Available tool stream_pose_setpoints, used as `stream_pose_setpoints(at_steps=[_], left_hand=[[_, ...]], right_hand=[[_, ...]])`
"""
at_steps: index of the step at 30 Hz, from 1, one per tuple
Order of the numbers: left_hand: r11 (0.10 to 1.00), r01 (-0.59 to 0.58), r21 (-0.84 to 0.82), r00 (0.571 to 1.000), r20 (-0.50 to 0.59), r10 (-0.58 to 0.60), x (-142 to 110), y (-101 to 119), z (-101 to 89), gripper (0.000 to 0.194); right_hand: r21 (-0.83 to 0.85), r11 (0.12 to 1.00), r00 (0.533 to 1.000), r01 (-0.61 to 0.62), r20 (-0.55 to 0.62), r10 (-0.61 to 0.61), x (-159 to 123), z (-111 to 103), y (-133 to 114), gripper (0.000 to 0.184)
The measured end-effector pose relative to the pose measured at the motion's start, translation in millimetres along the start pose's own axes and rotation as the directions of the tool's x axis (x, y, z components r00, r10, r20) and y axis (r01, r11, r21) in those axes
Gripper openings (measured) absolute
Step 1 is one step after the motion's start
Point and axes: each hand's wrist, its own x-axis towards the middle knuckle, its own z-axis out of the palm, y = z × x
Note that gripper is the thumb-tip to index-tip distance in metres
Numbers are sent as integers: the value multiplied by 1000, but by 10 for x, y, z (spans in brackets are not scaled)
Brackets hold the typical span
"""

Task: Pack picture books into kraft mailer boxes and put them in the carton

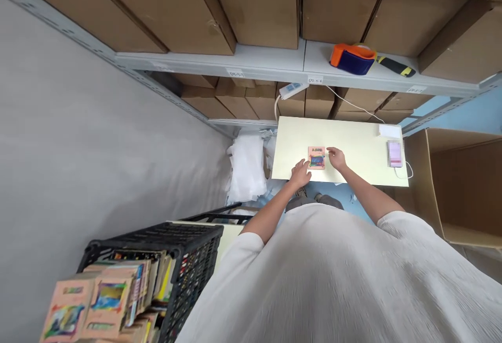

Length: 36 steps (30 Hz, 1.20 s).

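A small pink book (316, 159) with a dark, rainbow-edged picture on its cover lies flat on the pale yellow table (356, 147). At its lower left corner is my left hand (300, 173), fingers apart, with the fingertips touching the edge. My right hand (336, 159) is just beside the book's right edge, index finger and thumb pointing towards it with a small gap between them. Nothing shows in either hand.
A phone (395, 153) with a white cable lies at the table's right end. Behind stands a shelf (270, 58) of cardboard boxes, holding an orange-and-blue tape dispenser (353, 59) and a yellow-black knife (396, 66). A black crate (200, 251) of books stands lower left; a big open carton (431, 175), right.
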Motion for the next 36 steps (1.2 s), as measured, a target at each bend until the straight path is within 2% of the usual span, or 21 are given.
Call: stream_pose_setpoints(at_steps=[5,13,16,19,22,25,29,32,34,36], left_hand=[[999,-44,12,995,85,43,176,-107,41,68],[998,-58,7,990,127,57,377,-72,183,60],[999,-40,23,989,144,36,444,-24,235,58],[997,-52,48,987,152,44,513,-6,251,62],[995,-60,74,987,152,48,588,-1,223,67],[992,-54,116,985,172,34,666,17,166,64],[993,-53,108,979,201,31,759,55,107,65],[996,-44,81,980,198,27,787,63,93,70],[995,-48,90,982,184,31,776,50,84,69],[993,-71,94,987,151,56,747,24,68,67]], right_hand=[[-38,993,993,-113,7,114,-216,103,136,44],[-110,969,960,-220,154,235,-327,416,121,34],[-156,970,964,-186,163,211,-287,463,107,32],[-189,977,972,-94,193,131,-217,485,104,30],[-167,986,968,7,250,35,-121,521,106,29],[-130,989,957,70,288,-29,-6,556,98,36],[-93,993,956,69,291,-39,157,545,49,46],[-69,996,954,49,298,-27,235,504,10,40],[-61,998,967,17,253,-1,235,477,4,35],[-46,998,986,-39,158,46,196,459,21,33]])
